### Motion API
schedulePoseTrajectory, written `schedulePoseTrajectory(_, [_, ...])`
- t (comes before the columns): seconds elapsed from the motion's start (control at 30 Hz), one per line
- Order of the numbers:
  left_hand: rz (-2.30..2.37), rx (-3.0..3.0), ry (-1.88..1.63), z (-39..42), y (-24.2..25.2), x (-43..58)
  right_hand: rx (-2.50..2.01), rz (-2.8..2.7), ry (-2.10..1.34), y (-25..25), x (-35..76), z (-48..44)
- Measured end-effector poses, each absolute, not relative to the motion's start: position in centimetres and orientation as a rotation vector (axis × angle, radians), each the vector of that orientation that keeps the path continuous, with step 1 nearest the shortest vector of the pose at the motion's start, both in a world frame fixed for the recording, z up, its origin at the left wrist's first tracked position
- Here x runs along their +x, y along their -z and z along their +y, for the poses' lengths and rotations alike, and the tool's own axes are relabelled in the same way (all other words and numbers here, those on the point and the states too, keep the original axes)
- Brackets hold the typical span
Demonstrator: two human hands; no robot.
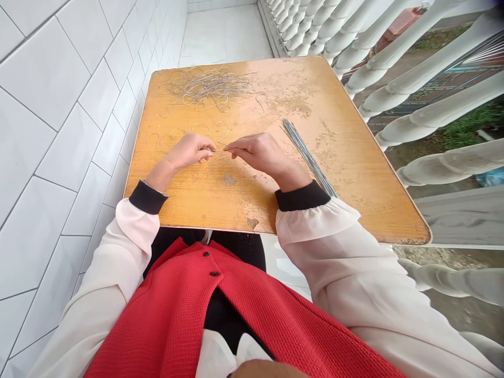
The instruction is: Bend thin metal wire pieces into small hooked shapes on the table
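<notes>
Where left hand (189,151) meets right hand (260,153), both pinch a thin wire (218,150).

The camera rides on the person's head, looking forward and steeply down. The red vest (212,310) sits close beneath it, filling the bottom of the frame, while the left hand (189,151) and right hand (262,155) appear near the middle, seen from above and behind. The counter (354,181) spreads out just beyond them. A tiled wall (59,131) runs down the left side, a white balustrade (413,89) the right, and the floor (224,34) shows farthest off, at the top.
</notes>
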State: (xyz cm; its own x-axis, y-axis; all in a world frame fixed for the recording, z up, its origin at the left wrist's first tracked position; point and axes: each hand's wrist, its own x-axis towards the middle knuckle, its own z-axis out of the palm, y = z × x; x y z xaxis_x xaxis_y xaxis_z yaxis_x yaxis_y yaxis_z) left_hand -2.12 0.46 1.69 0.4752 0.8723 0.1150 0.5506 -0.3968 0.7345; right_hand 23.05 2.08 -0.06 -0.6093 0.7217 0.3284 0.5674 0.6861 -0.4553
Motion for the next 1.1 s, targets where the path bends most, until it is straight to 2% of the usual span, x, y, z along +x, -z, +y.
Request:
schedulePoseTrajectory(0.37, [1.419,2.099,-0.729,0.3,-1.3,-1.3,-1.106,-2.454,-0.349,-0.8,22.7,1.4])
schedulePoseTrajectory(0.8, [1.300,2.332,-0.561,0.1,-2.4,-1.7,-1.140,-2.476,-0.313,0.0,21.9,1.3])
schedulePoseTrajectory(1.1, [1.313,2.320,-0.595,0.4,-1.9,-1.7,-1.130,-2.463,-0.330,0.7,21.5,1.3])
